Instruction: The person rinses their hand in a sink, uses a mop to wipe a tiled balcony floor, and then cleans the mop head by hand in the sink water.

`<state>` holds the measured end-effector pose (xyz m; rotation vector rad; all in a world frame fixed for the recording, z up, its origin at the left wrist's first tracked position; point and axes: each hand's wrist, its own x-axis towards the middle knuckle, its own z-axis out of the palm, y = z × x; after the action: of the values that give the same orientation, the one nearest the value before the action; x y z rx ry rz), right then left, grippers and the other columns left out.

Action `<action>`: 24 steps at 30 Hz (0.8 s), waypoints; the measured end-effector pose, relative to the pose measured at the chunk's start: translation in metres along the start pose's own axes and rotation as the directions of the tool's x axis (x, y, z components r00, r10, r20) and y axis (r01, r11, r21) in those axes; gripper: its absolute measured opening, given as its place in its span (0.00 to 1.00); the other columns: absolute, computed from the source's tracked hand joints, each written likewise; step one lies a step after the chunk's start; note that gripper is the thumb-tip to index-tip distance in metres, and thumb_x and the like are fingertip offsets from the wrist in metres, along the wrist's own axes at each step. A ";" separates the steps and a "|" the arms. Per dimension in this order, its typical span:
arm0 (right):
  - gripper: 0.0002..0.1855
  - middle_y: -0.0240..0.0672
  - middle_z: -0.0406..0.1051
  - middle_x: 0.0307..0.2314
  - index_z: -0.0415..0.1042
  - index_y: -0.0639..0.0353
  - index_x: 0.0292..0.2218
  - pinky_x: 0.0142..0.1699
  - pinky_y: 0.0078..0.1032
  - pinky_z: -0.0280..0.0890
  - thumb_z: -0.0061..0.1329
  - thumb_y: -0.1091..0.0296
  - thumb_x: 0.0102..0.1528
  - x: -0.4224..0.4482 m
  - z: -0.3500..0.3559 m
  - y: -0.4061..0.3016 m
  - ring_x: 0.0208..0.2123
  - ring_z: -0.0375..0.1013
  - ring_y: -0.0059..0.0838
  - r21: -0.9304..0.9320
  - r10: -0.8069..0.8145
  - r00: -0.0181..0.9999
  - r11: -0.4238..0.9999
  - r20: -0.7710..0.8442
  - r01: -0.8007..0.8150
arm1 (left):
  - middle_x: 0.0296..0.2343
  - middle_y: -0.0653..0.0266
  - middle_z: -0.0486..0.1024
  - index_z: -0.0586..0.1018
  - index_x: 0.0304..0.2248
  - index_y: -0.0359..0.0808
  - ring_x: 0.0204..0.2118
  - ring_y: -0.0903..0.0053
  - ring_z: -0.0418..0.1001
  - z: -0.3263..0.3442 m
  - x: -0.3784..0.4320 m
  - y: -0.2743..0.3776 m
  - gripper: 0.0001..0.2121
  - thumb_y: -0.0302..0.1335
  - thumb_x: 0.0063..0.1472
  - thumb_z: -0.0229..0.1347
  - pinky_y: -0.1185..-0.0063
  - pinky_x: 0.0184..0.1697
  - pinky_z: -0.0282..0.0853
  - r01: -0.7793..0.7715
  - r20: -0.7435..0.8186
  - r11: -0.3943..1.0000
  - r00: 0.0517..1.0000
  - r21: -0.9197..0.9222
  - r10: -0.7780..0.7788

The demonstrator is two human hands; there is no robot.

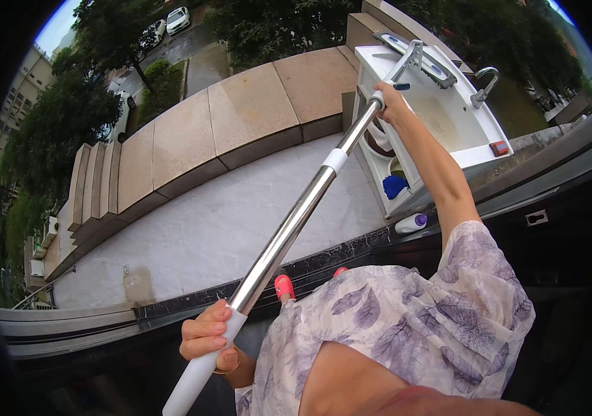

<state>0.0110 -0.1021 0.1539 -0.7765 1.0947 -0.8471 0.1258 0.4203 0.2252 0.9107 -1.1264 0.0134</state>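
Note:
My left hand is closed round the white grip of a telescopic metal pole, at the lower centre. Higher up, at the right, my right hand is wrapped round the pole just below its white and grey bracket. A long grey and white flat mop head lies at the bracket end, over the ribbed part of a white laundry sink. Whether its pad touches the sink cannot be told. A chrome faucet rises from the far rim, and a red and grey object sits on the near corner.
Beneath the sink are shelves with a blue cloth or brush. A white bottle with a purple cap lies by the dark threshold. A stone parapet edges the grey tiled floor. A pink slipper shows at the doorway.

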 end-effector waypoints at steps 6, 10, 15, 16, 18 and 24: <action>0.10 0.29 0.58 0.10 0.60 0.55 0.22 0.09 0.20 0.43 0.46 0.62 0.44 -0.079 0.056 0.032 0.06 0.54 0.19 -0.076 -0.038 0.971 0.995 0.237 0.058 | 0.23 0.69 0.53 0.62 0.22 0.40 0.28 0.78 0.59 -0.058 -0.005 0.068 0.11 0.34 0.49 0.51 0.80 0.34 0.54 -0.127 -0.254 0.985 0.955 0.117 0.153; 0.10 0.31 0.61 0.12 0.62 0.59 0.26 0.10 0.19 0.48 0.46 0.64 0.42 -0.022 0.033 0.054 0.09 0.60 0.20 -0.098 0.002 0.999 0.995 0.033 0.001 | 0.24 0.64 0.58 0.63 0.24 0.37 0.26 0.75 0.65 -0.022 -0.015 0.016 0.10 0.34 0.52 0.48 0.72 0.36 0.64 -0.001 -0.162 0.973 0.986 0.231 0.040; 0.14 0.35 0.64 0.19 0.61 0.62 0.31 0.13 0.22 0.52 0.45 0.67 0.42 -0.013 0.039 0.040 0.13 0.63 0.23 -0.083 -0.019 0.997 0.996 0.081 0.026 | 0.24 0.65 0.58 0.63 0.24 0.38 0.27 0.73 0.65 -0.025 -0.014 0.033 0.10 0.34 0.51 0.49 0.72 0.35 0.65 -0.141 -0.076 0.966 0.984 0.215 0.160; 0.13 0.35 0.63 0.18 0.60 0.61 0.29 0.12 0.22 0.51 0.46 0.66 0.42 -0.034 0.045 0.035 0.12 0.61 0.22 -0.132 -0.010 0.994 0.991 0.110 0.025 | 0.24 0.67 0.57 0.63 0.23 0.39 0.26 0.75 0.64 -0.029 -0.016 0.040 0.11 0.35 0.50 0.50 0.73 0.35 0.64 -0.140 -0.160 0.959 0.970 0.246 0.183; 0.11 0.33 0.62 0.16 0.61 0.60 0.28 0.12 0.22 0.49 0.45 0.66 0.43 -0.043 0.045 0.030 0.10 0.59 0.22 -0.109 -0.049 0.981 0.992 0.188 0.071 | 0.23 0.66 0.56 0.63 0.24 0.39 0.28 0.74 0.65 -0.035 -0.017 0.043 0.09 0.33 0.49 0.49 0.71 0.39 0.63 -0.120 -0.163 0.980 0.976 0.158 0.145; 0.12 0.34 0.63 0.16 0.62 0.60 0.29 0.11 0.21 0.50 0.46 0.67 0.41 0.001 0.036 0.030 0.11 0.63 0.24 -0.092 -0.013 1.000 0.996 -0.027 0.010 | 0.25 0.62 0.58 0.63 0.25 0.35 0.31 0.69 0.67 -0.012 -0.006 0.020 0.11 0.35 0.54 0.47 0.69 0.40 0.65 -0.064 0.017 0.963 0.998 0.262 0.061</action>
<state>0.0518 -0.0849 0.1373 -0.8505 1.1611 -0.8236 0.1233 0.4431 0.2309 1.1110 -1.1792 0.2151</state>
